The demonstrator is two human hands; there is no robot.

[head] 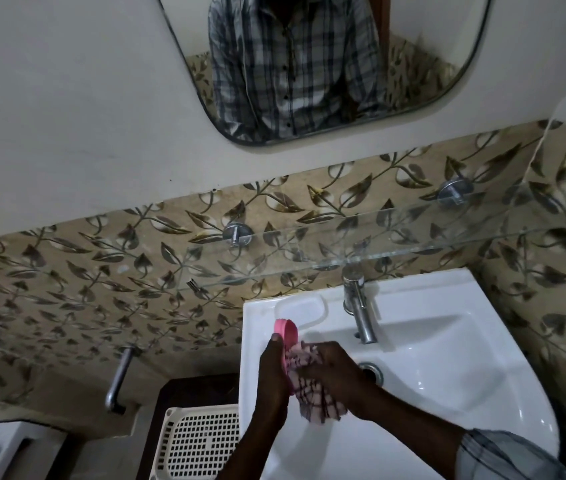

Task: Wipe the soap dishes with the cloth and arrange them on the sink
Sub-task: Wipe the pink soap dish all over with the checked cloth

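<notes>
Facing white sink (465,341), leaf-patterned tiles (101,271), wall mirror (430,46)

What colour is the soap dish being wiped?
The soap dish is pink, clearest in the head view.

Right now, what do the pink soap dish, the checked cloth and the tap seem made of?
The pink oval soap dish looks like moulded plastic: even colour, thin smooth rim. The white cloth with dark checks seems a woven fabric, perhaps cotton; it crumples softly. The silver tap looks like polished metal, probably chromed: it shows bright reflections.
</notes>
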